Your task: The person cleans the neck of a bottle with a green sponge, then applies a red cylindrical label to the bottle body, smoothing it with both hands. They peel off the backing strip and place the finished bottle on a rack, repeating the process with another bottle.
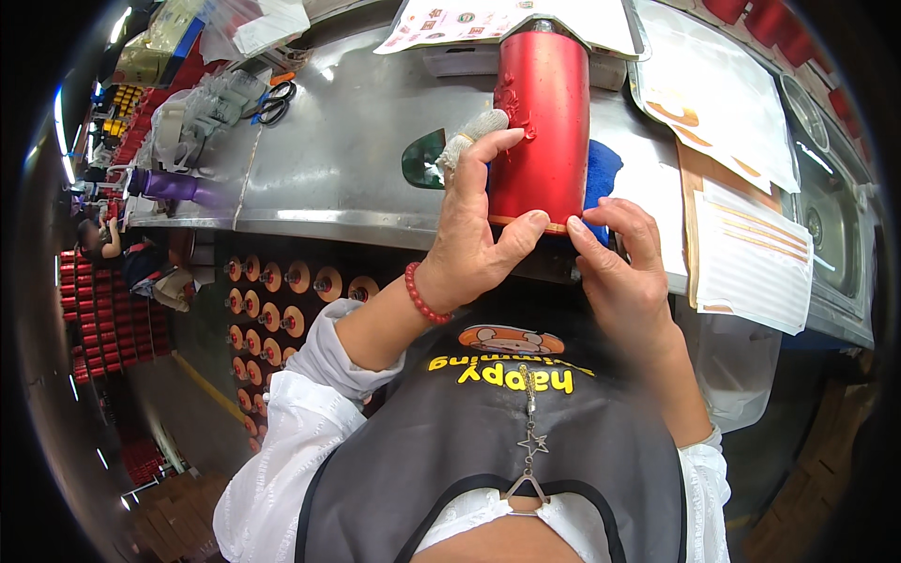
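A glossy red bottle (pixel 549 113) with a raised ornament on its left side lies on the steel table, its base toward me. Along its base edge runs a thin gold strip (pixel 556 227). My left hand (pixel 479 216) steadies the bottle's left side, with the thumb pressed at the base edge and a whitish cover on one finger. At the strip's right end, the thumb and forefinger of my right hand (pixel 624 263) are pinched close together. A blue cloth (pixel 602 174) shows beside the bottle, partly under it.
A dark green piece (pixel 424 159) lies left of the bottle. Black-handled scissors (pixel 275 103) and a purple bottle (pixel 164 184) are farther left. On the right lies a white sheet with gold strips (pixel 751 253), near a metal sink (pixel 831 230). Several capped bottles (pixel 269 315) stand below the table edge.
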A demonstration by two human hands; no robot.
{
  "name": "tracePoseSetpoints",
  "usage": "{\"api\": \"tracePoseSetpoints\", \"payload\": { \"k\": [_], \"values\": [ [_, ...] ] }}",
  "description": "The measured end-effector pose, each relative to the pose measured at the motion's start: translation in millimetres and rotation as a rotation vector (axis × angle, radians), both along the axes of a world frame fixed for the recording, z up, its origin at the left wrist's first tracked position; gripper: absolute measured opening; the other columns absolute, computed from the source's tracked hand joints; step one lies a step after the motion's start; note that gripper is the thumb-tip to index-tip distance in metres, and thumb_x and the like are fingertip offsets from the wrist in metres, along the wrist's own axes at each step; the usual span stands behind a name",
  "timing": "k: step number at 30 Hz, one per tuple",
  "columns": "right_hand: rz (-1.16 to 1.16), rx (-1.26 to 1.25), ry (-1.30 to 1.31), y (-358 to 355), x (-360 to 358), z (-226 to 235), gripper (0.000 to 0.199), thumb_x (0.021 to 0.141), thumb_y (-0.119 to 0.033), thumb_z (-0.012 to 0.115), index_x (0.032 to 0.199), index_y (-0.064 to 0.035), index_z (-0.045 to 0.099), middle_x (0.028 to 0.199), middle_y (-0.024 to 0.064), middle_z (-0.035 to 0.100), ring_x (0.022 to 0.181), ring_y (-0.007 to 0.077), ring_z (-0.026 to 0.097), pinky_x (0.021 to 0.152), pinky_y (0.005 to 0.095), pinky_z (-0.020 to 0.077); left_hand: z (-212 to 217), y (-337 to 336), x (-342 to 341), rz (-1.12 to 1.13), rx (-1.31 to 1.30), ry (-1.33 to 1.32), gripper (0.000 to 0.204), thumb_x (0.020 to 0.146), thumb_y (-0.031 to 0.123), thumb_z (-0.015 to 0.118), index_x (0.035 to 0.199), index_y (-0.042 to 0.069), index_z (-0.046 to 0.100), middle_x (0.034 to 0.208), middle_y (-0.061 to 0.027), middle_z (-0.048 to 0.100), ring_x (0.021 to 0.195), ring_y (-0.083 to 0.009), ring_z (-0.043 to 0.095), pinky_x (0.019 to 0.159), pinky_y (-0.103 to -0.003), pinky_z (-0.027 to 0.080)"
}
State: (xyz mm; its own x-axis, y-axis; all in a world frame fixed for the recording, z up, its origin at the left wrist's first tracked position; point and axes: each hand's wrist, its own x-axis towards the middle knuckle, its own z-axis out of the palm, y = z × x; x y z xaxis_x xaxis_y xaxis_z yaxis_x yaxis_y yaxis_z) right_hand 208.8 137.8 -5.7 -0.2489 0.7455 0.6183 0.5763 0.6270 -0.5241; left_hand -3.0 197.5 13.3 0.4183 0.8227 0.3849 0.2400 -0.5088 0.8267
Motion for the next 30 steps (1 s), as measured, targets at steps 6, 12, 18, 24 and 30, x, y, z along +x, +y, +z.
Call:
{"api": "tracePoseSetpoints", "payload": {
  "k": [6, 12, 18, 24, 30],
  "values": [
    [0.006, 0.007, 0.015, 2, 1, 0, 0.059, 0.069, 0.011, 0.070, 0.125, -0.0089, 0.069, 0.117, 0.0128, 0.058, 0.113, 0.0359, 0.056, 0.097, 0.0452, 0.0484, 1, 3, 0, -0.023, -0.030, -0.026, 0.074, 0.085, 0.016, 0.069, 0.147, -0.001, 0.031, 0.142, -0.0150, 0.037, 0.135, -0.0244, 0.037, 0.116, -0.037, 0.027],
    [0.001, -0.005, 0.018, 2, 1, 0, 0.059, 0.067, 0.012, 0.070, 0.123, -0.0095, 0.070, 0.116, 0.0128, 0.059, 0.113, 0.0360, 0.057, 0.097, 0.0451, 0.0485, 1, 4, 1, -0.019, -0.017, 0.006, 0.073, 0.087, 0.018, 0.069, 0.147, -0.001, 0.031, 0.142, -0.0154, 0.038, 0.135, -0.0246, 0.037, 0.117, -0.038, 0.026],
    [0.009, -0.036, 0.024, 2, 3, 2, 0.062, 0.066, 0.012, 0.069, 0.123, -0.0107, 0.070, 0.116, 0.0124, 0.059, 0.114, 0.0356, 0.056, 0.098, 0.0450, 0.0483, -14, -1, -22, 0.103, 0.305, -0.086, 0.041, 0.090, 0.012, 0.069, 0.128, 0.003, 0.057, 0.124, -0.0148, 0.061, 0.125, -0.0299, 0.050, 0.117, -0.043, 0.028],
    [0.039, -0.055, 0.048, 4, 5, -1, 0.063, 0.064, 0.013, 0.068, 0.123, -0.0105, 0.071, 0.116, 0.0117, 0.059, 0.115, 0.0351, 0.056, 0.100, 0.0450, 0.0478, -1, -9, -26, -0.055, 0.734, 0.293, 0.024, 0.089, 0.004, 0.068, 0.110, 0.014, 0.070, 0.112, -0.0071, 0.072, 0.117, -0.0287, 0.058, 0.121, -0.051, 0.026],
    [0.049, -0.061, 0.066, 5, 5, -2, 0.062, 0.064, 0.013, 0.068, 0.122, -0.0102, 0.071, 0.116, 0.0117, 0.060, 0.115, 0.0351, 0.056, 0.100, 0.0450, 0.0475, 7, 7, -11, 0.037, 0.391, 0.184, 0.042, 0.092, 0.010, 0.066, 0.130, 0.001, 0.053, 0.129, -0.0132, 0.057, 0.129, -0.0263, 0.045, 0.117, -0.043, 0.025]
  ]
}}
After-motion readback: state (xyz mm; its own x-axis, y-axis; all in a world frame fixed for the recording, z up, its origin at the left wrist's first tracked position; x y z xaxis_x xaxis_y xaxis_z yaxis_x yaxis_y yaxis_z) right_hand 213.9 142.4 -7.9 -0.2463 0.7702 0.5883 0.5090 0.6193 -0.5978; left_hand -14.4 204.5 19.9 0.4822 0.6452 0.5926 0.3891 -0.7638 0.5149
